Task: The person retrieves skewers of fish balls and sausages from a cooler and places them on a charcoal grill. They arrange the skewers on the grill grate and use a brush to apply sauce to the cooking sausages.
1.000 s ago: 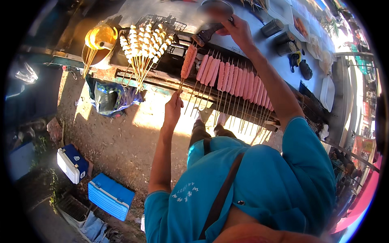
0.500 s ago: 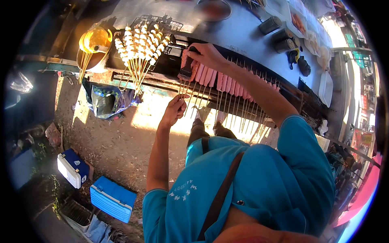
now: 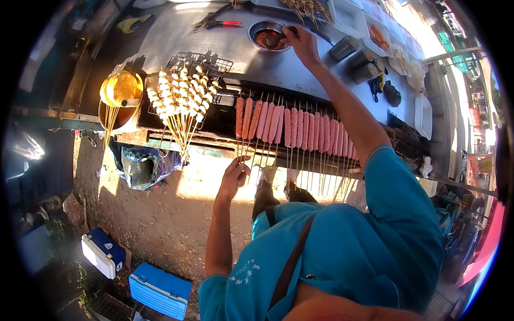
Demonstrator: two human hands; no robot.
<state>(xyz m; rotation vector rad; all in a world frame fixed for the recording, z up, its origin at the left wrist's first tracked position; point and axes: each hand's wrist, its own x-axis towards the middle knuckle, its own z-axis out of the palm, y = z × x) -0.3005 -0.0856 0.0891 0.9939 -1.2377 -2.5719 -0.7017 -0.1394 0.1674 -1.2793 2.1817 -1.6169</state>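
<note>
My right hand [image 3: 301, 45] is up at the metal bowl [image 3: 253, 33] of red sauce, closed on a dark-handled basting brush [image 3: 277, 37] whose end dips into it. A row of pink sausages [image 3: 305, 130] on thin sticks lies across the long grill [image 3: 227, 99]. The leftmost few look darker and glossy. Below that end, my left hand [image 3: 234, 175] pinches the stick ends of the leftmost sausage skewers. Left of the sausages, a fan of skewers with white chunks [image 3: 184, 96] leans over the grill, sticks toward me.
A yellow container [image 3: 122, 88] with skewers stands at the far left. Behind the grill, the metal worktop [image 3: 176, 37] carries red-handled tongs [image 3: 225, 23], metal canisters [image 3: 344, 48] and white trays [image 3: 423, 115]. Cool boxes [image 3: 160, 289] and a patterned bag [image 3: 144, 168] sit on the ground.
My right hand has moved the brush from the leftmost sausages up and away to the sauce bowl. The left hand stays at the stick ends. The view has shifted slightly.
</note>
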